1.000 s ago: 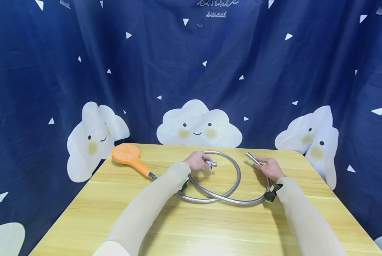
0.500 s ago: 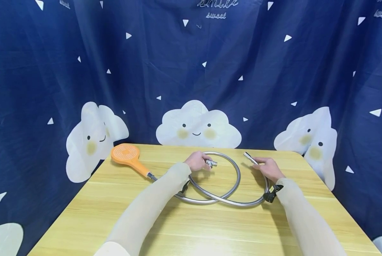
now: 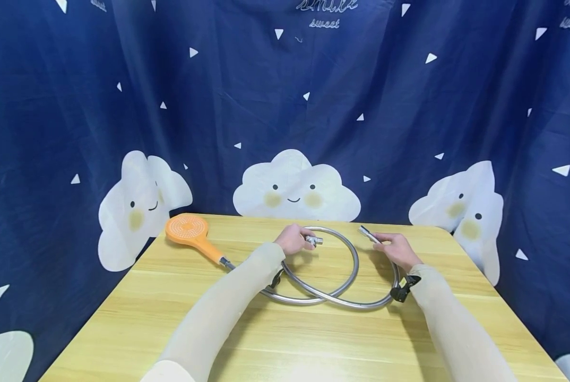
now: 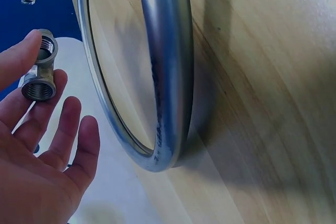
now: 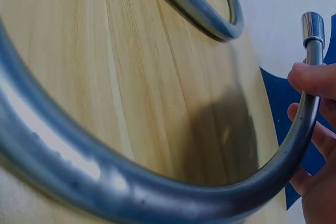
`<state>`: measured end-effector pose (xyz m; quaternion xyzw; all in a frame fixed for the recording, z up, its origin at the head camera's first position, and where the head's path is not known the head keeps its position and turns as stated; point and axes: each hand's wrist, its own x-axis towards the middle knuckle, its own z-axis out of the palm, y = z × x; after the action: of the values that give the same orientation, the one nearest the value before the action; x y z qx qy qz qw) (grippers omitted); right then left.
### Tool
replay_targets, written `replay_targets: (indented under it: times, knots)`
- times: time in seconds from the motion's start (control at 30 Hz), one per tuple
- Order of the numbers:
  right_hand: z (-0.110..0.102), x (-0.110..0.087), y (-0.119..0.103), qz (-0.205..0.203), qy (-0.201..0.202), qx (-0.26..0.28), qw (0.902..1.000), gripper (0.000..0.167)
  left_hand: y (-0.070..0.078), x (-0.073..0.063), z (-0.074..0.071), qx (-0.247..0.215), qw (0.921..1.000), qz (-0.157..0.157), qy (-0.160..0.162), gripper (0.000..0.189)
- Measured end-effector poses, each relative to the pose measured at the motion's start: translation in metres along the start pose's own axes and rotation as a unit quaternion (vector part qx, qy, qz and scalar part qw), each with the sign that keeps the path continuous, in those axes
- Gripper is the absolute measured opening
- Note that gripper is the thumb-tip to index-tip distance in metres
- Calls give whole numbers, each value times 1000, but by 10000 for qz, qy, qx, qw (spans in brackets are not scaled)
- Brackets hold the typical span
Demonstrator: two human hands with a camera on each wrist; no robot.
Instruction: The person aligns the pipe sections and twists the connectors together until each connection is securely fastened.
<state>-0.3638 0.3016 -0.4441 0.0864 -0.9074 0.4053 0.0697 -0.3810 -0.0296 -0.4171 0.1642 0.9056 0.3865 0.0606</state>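
Note:
My left hand (image 3: 292, 240) pinches a small metal tee fitting (image 4: 45, 68) between thumb and fingers, above the table. Two of its threaded openings show in the left wrist view. With thumb and fingers, my right hand (image 3: 397, 250) grips the silver shower hose (image 3: 355, 259) just behind its chrome end connector (image 5: 313, 27). That connector points up and left, apart from the tee. The hose loops across the table between my arms and crosses itself. Its other end joins an orange shower head (image 3: 187, 227), which lies face up at the far left.
The wooden table (image 3: 285, 339) has its back edge just beyond my hands. Behind it hangs a dark blue curtain (image 3: 247, 90) with cloud prints. My left forearm covers part of the hose near the shower head.
My right hand has shifted slightly left, bringing the hose's end connector nearer to the tee. The tee has risen a little in my left hand. The shower head lies still.

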Motion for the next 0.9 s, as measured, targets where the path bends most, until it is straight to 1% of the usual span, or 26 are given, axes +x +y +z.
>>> replay_targets:
  times: [0.2,0.33,0.53,0.8,0.9]
  knots:
    - [1,1,-6,-222,-57,-34,9997,38,-2,2,1,21,9999,62,139,35]
    - [3,1,-10,-263,-68,-183,9995,37,-1,1,1,1,9999,50,148,37]
    - [6,2,-14,-343,-144,-216,9991,36,1,-1,1,99,9997,61,231,39]
    - [8,4,-25,-602,-152,-459,9970,36,5,-2,2,-104,9995,-6,289,38]
    - [10,4,-29,-663,-181,-462,9966,37,6,0,3,-144,9994,-14,306,38]
